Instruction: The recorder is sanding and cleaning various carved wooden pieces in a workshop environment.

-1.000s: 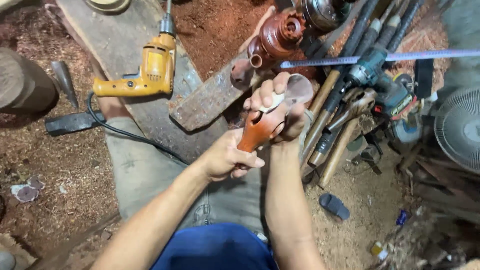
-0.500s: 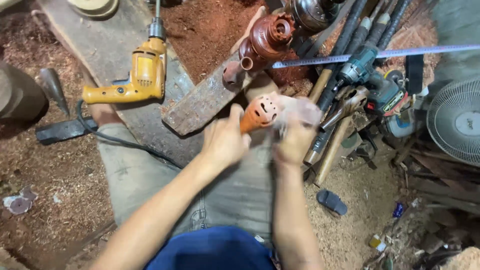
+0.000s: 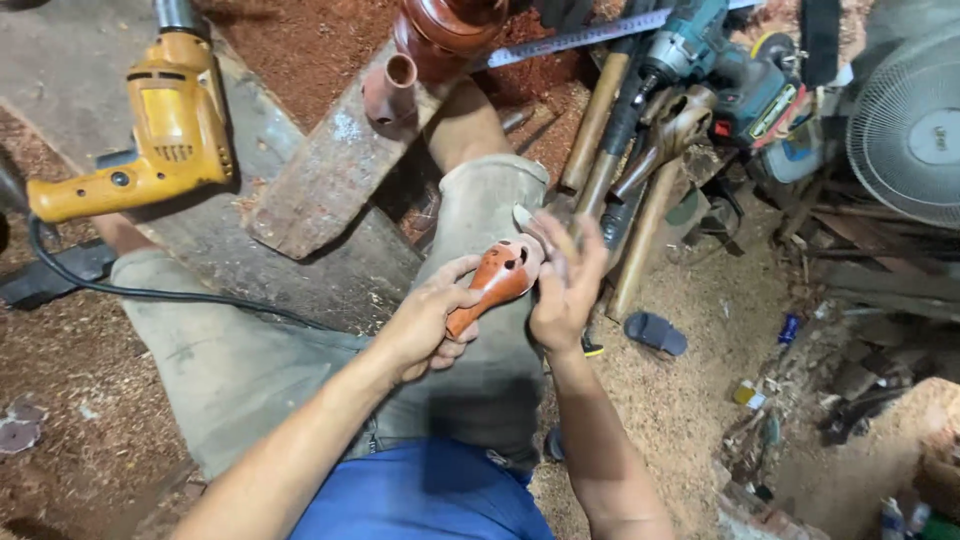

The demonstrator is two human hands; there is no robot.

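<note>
The person sits on the ground with the knees apart, and both hands work over the right thigh. The left hand [image 3: 425, 325] is closed around the narrow lower end of a small carved wooden piece [image 3: 497, 280], orange-brown, with holes in its wider upper end; the fingers wrap it from below and the thumb lies on top, which seems a way to keep it steady and turned toward the eyes. The right hand [image 3: 565, 290] meets the wide end from the other side, fingers half spread and thumb near the piece, and it pinches a small pale object [image 3: 524, 217]. This may be a blade or a scrap of abrasive paper; I cannot tell, because the fingers cover most of it. The piece is held just above the grey trousers [image 3: 300, 350], probably so the leg gives support to the wrists. A yellow electric drill [image 3: 160, 120] lies on a plank [image 3: 330, 180] at the left, its cable running over the left leg, well apart from the hands. A group of wooden-handled tools [image 3: 610, 150] and a teal power tool [image 3: 720, 70] lie just beyond the right knee, near enough to reach. A reddish turned vessel [image 3: 440, 30] is cut off by the upper edge, and a fan [image 3: 905, 120] by the right edge. The floor is covered in sawdust [image 3: 690, 400].
</note>
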